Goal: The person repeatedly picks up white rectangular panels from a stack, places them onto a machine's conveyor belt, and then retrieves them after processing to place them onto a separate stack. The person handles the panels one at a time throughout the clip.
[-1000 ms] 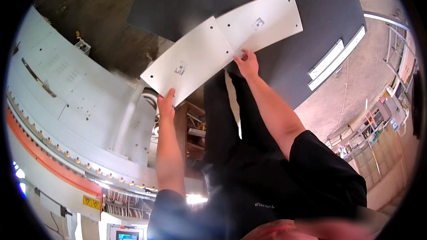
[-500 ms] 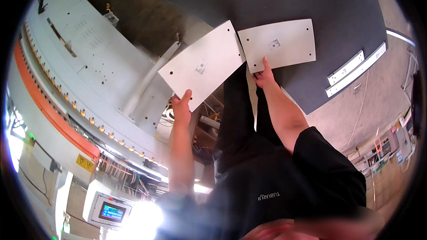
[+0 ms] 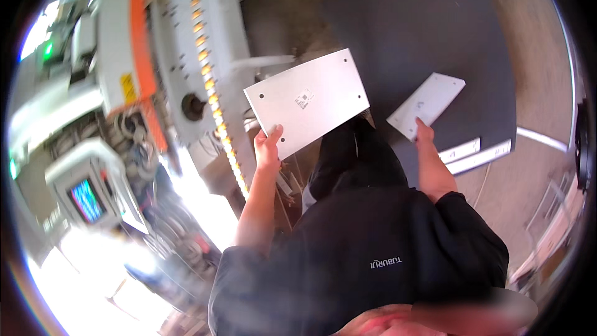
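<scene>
My left hand (image 3: 268,148) grips the near edge of a white rectangular panel (image 3: 323,90), thumb on its face. The panel has a hole near each corner and a small printed label in the middle. Over on the right, my right hand (image 3: 424,135) holds a second white panel (image 3: 430,102) by its near end, thumb on top. That panel is tilted so its face looks narrow, and it is above the dark grey table (image 3: 454,37). Whether it touches the tabletop I cannot tell. The fingers beneath both panels are hidden.
Two narrow white strips (image 3: 479,157) lie along the table's near right edge. To the left stands a machine with an orange band (image 3: 143,37) and a row of yellow rollers (image 3: 210,84). A control screen (image 3: 87,200) is at the lower left.
My view has turned, bringing the machine upright on the left. The right-hand panel has moved away from the left-hand one and tilted. Both hands keep their hold.
</scene>
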Tool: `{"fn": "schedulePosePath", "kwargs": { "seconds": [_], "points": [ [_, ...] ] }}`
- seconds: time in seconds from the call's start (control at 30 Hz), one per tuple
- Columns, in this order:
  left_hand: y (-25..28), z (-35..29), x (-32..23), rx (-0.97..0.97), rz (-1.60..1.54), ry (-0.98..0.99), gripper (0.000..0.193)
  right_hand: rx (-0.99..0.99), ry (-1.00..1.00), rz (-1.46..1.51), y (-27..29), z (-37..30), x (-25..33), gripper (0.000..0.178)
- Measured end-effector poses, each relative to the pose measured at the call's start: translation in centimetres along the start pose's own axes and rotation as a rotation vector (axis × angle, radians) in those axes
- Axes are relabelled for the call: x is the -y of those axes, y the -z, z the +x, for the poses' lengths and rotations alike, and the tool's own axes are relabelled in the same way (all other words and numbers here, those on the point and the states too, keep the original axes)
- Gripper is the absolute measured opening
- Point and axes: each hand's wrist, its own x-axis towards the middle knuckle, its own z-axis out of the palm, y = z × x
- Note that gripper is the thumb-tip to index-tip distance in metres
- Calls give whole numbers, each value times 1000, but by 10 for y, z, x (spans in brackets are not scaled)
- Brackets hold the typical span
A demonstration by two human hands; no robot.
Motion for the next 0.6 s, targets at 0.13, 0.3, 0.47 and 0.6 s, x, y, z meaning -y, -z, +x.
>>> {"fn": "schedulePosePath", "kwargs": {
  "seconds": [0.13, 0.3, 0.47, 0.6],
  "points": [
    [77, -115, -51, -161, -215, -118, 22, 132, 188, -310, 63, 22, 26, 68],
    [201, -271, -70, -494, -189, -341, 33, 191, 348, -867, 75, 7, 64, 60],
    [231, -399, -113, -835, 111, -434, 28, 326, 455, -1230, 39, -136, 146, 54],
    [278, -400, -92, -955, 382, -363, 31, 358, 660, -1335, 9, -135, 143, 52]
  ]
}}
